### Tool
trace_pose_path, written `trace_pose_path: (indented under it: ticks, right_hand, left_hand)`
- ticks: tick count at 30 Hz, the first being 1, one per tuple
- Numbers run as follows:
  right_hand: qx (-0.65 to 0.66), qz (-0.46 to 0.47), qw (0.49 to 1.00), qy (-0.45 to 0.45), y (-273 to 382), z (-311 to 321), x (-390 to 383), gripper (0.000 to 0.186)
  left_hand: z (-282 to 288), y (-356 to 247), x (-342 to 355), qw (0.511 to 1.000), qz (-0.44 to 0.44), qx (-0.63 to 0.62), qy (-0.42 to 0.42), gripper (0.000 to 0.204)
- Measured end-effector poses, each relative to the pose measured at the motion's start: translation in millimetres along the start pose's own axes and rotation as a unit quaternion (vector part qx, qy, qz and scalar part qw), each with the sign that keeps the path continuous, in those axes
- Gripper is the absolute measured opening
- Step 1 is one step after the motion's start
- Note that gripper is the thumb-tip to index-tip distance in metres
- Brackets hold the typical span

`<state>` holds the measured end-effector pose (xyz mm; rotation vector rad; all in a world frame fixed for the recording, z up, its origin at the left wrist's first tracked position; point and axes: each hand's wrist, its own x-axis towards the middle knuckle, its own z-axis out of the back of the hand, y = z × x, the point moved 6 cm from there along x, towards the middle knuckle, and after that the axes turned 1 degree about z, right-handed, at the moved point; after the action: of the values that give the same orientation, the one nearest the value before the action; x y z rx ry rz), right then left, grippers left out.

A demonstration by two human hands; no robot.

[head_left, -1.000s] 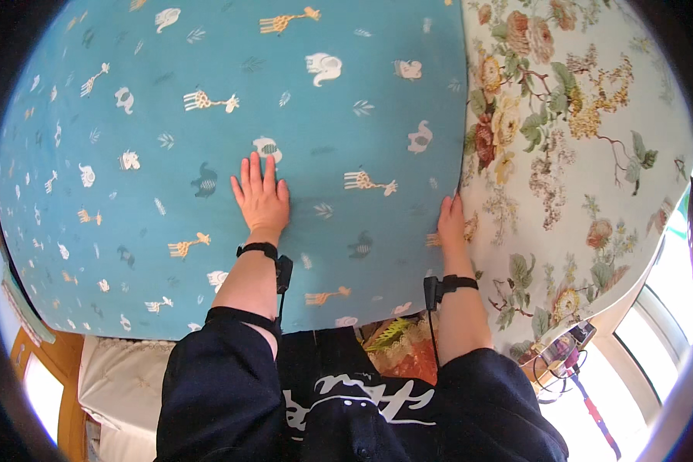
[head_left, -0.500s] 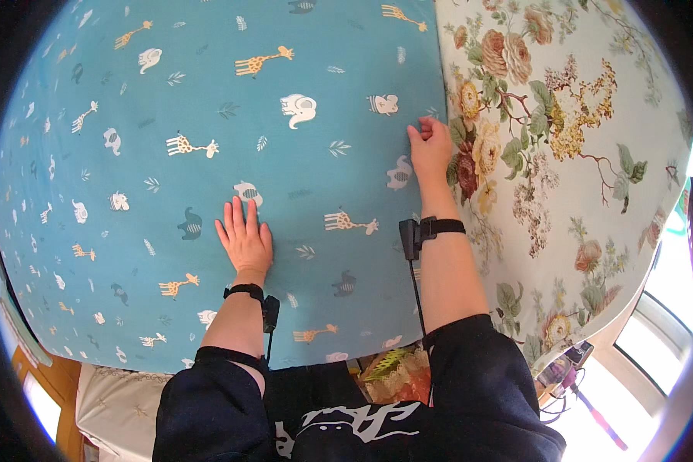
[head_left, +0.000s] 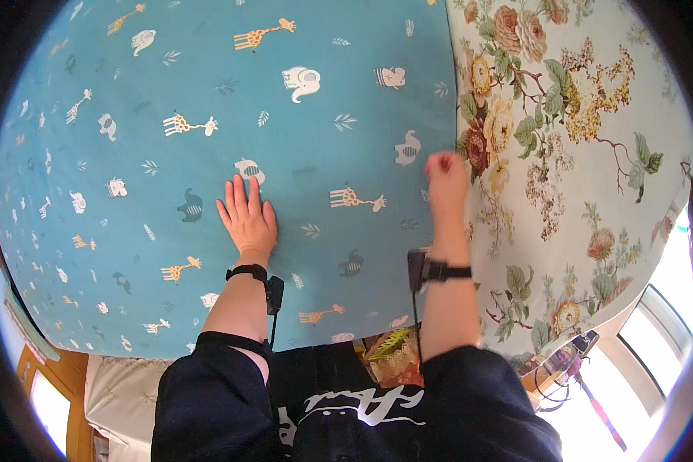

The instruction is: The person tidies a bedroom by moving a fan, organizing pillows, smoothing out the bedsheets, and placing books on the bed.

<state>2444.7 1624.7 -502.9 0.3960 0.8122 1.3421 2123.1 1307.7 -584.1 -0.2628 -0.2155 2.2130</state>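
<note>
A teal sheet (head_left: pixel 285 215) printed with giraffes, elephants and leaves spreads across the surface before me. My left hand (head_left: pixel 249 223) lies flat on it, palm down and fingers spread. By the sheet's right edge, where a cream floral cloth (head_left: pixel 547 177) shows beside it, is my right hand (head_left: pixel 446 181). Its fingers are curled in and slightly blurred; whether any fabric is between them is hidden. The teal sheet looks mostly smooth around both hands.
Black straps with small dark devices (head_left: pixel 274 296) sit on both my wrists, each with a cable. White quilted padding (head_left: pixel 123 393) is at the lower left. A bright window (head_left: pixel 654 339) and cables (head_left: pixel 562 385) lie beyond the cloth at the lower right.
My right hand has moved toward me and a little right along the sheet's edge, its fingers more curled. The left hand stays flat in the same place on the sheet.
</note>
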Motion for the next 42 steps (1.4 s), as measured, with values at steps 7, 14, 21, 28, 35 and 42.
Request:
trace_pose_path:
  ticks: [7, 14, 21, 28, 35, 42]
  right_hand:
    - [-0.058, -0.053, 0.997, -0.001, -69, -5, -117, 0.019]
    - [-0.099, -0.009, 0.994, -0.043, -18, -28, -89, 0.025]
    - [-0.243, 0.076, 0.966, -0.030, -16, -30, -63, 0.016]
    - [-0.122, -0.059, 0.991, 0.002, -127, 70, -269, 0.025]
    - [-0.336, -0.244, 0.902, 0.120, -269, 190, -536, 0.036]
    - [-0.168, 0.174, 0.969, -0.054, -57, 52, -268, 0.061]
  left_hand:
    - [-6, -15, 4, 0.999, -0.018, -0.010, -0.025, 0.068]
    - [-7, -5, -5, 0.999, -0.009, 0.003, -0.040, 0.068]
    - [1, -27, -6, 0.998, -0.032, -0.014, -0.049, 0.067]
    - [0, -11, -12, 0.999, -0.013, 0.009, -0.050, 0.067]
    - [31, -34, -13, 0.996, -0.055, 0.006, -0.068, 0.065]
    - [28, -70, -310, 0.910, -0.291, -0.223, 0.193, 0.051]
